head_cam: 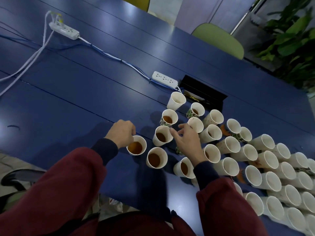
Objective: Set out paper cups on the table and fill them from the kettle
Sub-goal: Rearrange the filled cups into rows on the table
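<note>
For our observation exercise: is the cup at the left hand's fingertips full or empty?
Partly full: brown liquid shows inside the cup that the left hand holds by its rim, below the brim.

We see a deep blue table [76,86], and on it white cups [228,166], a few printed in green and black or blotched with orange, several holding amber-brown liquid [154,160]. Our sleeves [68,176] are maroon with navy cuffs [106,149]. The power strips [164,79] are white, their cables [109,54] blue and white, the chair [219,40] olive green, the plant [289,40] dark green.
</note>
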